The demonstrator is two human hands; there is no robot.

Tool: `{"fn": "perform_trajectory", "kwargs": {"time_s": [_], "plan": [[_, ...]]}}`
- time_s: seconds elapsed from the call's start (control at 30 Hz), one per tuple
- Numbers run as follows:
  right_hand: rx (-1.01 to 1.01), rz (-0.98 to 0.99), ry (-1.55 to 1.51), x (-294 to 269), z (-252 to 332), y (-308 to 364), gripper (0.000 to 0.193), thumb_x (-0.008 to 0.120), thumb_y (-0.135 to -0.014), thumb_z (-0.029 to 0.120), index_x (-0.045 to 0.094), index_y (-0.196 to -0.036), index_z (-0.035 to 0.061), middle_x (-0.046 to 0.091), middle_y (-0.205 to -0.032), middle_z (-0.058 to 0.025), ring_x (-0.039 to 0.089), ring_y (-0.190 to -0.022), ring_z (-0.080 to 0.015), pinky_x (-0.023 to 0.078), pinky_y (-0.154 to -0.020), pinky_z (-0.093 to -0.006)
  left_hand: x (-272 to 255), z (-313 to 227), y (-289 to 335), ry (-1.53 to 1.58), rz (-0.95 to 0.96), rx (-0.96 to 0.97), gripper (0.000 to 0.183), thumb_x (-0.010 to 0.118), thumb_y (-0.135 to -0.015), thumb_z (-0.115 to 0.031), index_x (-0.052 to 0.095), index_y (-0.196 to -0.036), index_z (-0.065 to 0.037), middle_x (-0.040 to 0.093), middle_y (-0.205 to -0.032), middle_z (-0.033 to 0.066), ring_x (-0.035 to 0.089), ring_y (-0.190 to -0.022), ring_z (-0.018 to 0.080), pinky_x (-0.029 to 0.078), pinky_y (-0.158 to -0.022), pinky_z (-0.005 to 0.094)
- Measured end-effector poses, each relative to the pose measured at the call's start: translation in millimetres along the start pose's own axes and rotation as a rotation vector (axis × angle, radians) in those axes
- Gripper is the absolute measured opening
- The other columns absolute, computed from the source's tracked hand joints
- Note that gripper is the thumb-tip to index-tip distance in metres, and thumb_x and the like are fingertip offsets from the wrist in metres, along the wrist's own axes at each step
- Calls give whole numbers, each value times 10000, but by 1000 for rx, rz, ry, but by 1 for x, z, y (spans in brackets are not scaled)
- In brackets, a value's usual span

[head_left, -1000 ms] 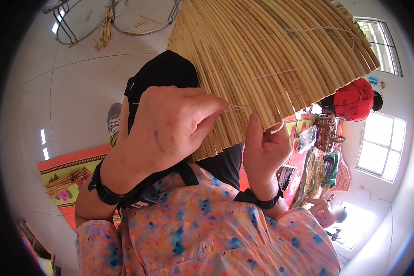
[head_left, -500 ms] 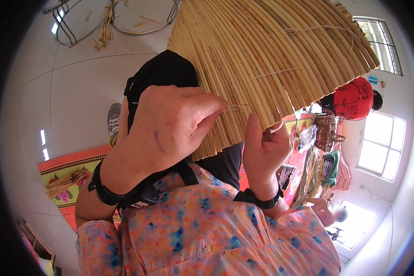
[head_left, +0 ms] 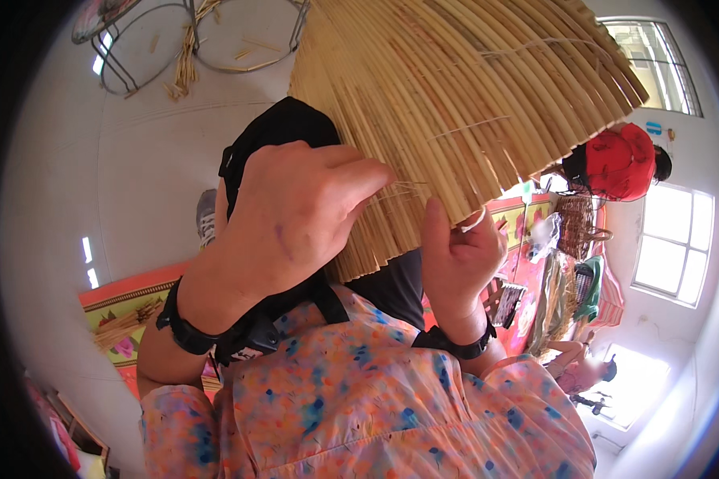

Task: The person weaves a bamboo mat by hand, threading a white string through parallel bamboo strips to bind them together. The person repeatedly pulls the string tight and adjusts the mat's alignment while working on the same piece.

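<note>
While the thread-bound reed mat [head_left: 455, 88] slants out above the dark trousers [head_left: 387, 286], its trimmed edge nearest the body, both grips are narrow. Left hand [head_left: 291, 215]: thumb and forefinger pinched, apparently on the white thread [head_left: 407, 190]; whether a needle sits there I cannot tell from here. Right hand [head_left: 465, 259]: thumb on the mat's face, fingers behind its edge. Loose thread end [head_left: 474, 221]: white, beside those fingers. Likely faults: thread snapping under a hard tug; reeds splaying, should the right hand slacken.

The left hand [head_left: 299, 211] pinches its fingers [head_left: 367, 176] together; the right hand [head_left: 465, 259] points its thumb [head_left: 434, 223] upward.
</note>
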State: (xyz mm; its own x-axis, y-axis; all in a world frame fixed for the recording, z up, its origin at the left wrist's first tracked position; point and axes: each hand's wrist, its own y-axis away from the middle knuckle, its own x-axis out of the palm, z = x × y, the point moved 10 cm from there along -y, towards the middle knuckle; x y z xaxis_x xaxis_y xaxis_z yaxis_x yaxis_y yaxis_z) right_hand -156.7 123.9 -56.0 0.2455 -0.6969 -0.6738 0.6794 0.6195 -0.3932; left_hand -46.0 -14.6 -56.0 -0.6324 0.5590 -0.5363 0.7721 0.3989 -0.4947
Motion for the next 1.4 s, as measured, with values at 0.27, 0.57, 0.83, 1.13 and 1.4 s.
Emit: {"fn": "perform_trajectory", "kwargs": {"time_s": [0.27, 0.57, 0.83, 1.13, 1.4], "plan": [[-24, 37, -53, 6, 13, -4, 240, 751, -791, 88, 673, -1011, 36, 649, -679, -95, 641, -549, -232, 509, -535, -301, -1, -1, -3, 2, 27, -67, 171, 723, -780, -15, 709, -930, -96, 633, -713, 55, 603, -601, 296, 460, -521, 381], [-283, 82, -563, 20, 1, 13, 524, 726, -852, 196, 574, -1291, -46, 638, -1165, -242, 658, -942, -386, 546, -833, -409, -8, 17, -1, -26, 188, -200, 207, 677, -804, 101, 727, -965, -20, 588, -665, 73, 566, -568, 159, 419, -529, 275], [-252, 118, -923, 47, -18, 20, 526, 724, -875, 259, 598, -1326, 19, 587, -1222, -183, 599, -992, -333, 511, -887, -391, -28, 27, 16, -141, 220, -228, 103, 724, -852, -17, 720, -953, -1, 679, -777, 75, 619, -649, 151, 471, -597, 272], [-176, 168, -1049, 65, -26, 21, 552, 803, -825, 327, 617, -1258, 37, 578, -1245, -164, 613, -1039, -317, 532, -885, -379, -47, 39, 40, -211, 93, -247, 476, 721, -876, -185, 605, -1296, 6, 620, -1317, 150, 602, -1194, 242, 442, -1046, 401], [-58, 237, -1166, 73, -31, 20, 588, 822, -803, 300, 605, -1300, 72, 565, -1189, -135, 600, -1036, -298, 540, -876, -362, -71, 53, 65, -299, 16, -284, 692, 730, -898, -205, 387, -1462, 0, 543, -1372, 159, 586, -1210, 263, 495, -1032, 422]]}}
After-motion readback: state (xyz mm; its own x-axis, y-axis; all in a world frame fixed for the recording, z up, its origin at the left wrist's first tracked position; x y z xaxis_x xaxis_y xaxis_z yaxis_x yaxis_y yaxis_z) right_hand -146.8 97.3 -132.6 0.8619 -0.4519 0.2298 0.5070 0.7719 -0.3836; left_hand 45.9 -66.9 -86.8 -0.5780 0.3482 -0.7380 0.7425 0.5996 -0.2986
